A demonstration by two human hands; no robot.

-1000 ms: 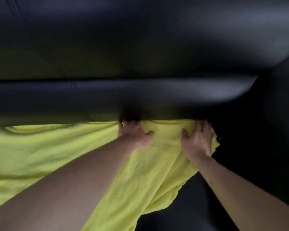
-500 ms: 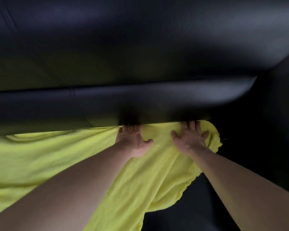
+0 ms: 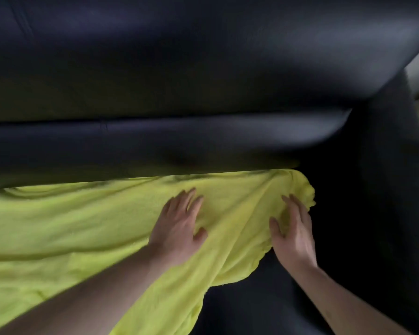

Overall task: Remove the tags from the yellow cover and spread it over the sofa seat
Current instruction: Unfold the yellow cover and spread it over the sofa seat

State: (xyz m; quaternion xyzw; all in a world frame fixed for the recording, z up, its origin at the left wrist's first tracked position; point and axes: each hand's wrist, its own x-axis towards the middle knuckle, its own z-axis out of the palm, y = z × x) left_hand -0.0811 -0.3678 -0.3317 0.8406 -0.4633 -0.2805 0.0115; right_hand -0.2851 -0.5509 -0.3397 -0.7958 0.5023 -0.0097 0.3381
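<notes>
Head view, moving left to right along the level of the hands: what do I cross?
yellow cover → left hand → fold of the cover between the hands → right hand → black sofa armrest

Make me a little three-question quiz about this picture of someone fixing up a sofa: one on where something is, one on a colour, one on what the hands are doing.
1. Where does the far edge of the yellow cover run?
A. Along the foot of the black backrest
B. Over the top of the backrest
C. Across the floor

2. What colour is the sofa seat left bare at the near right?
A. White
B. Black
C. Red

3. How do the left hand and right hand meet the cover?
A. Both clench it in fists
B. Both are lifted clear of it
C. Both lie on it with fingers stretched out

Answers:
1 A, the yellow edge meets the backrest's lower line.
2 B, dark upholstery shows beyond the cover's ragged corner.
3 C, the fingers are straight and spread on the cloth.
</notes>
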